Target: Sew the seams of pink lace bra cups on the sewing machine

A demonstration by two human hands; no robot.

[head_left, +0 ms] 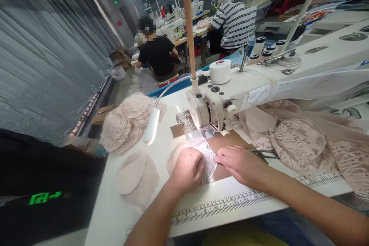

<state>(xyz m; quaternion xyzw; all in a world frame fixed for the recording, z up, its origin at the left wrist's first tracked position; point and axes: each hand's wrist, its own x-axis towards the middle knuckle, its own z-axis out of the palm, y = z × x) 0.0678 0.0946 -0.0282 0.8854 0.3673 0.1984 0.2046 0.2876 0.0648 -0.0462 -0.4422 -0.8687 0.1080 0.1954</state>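
A piece of pale lace fabric (210,155) lies under the lamp light, just in front of the needle area of a white sewing machine (198,108). My left hand (187,166) is closed on the lace's left side, fingers curled so that their tips are partly hidden. From the right, my right hand (240,163) pinches the lace's edge between thumb and fingers. Beneath that hand, a brown plate (223,172) covers part of the white table. Dark-handled metal snips or scissors (266,154) lie beside my right wrist, partly covered by it.
Stacked lace cups (117,127) sit at the table's left, with beige pads (132,175) nearer me. More lace pieces (298,136) heap up on the right. A lamp (152,126) arches over the table. A ruler strip (219,209) lines the front edge. Two people sit at machines beyond.
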